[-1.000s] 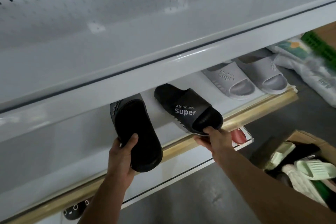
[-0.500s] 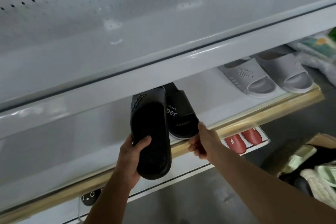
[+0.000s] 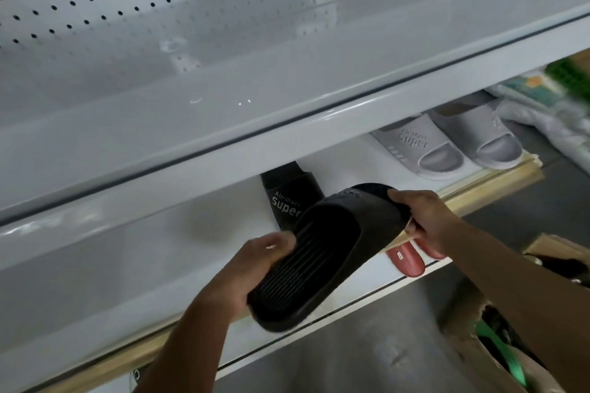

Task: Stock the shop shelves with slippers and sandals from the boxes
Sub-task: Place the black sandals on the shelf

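White metal shelving (image 3: 287, 143) carries one black moulded slipper (image 3: 289, 198); left hand (image 3: 252, 268) and right hand (image 3: 421, 217) grip its sole-up mate (image 3: 322, 252), apparently turning it for pairing alongside.

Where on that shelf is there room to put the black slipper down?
The middle shelf is bare left of the black slipper lying there. A smaller bare patch lies between that one and the grey pair. The right end is crowded. The left hand and right hand hold the other black slipper.
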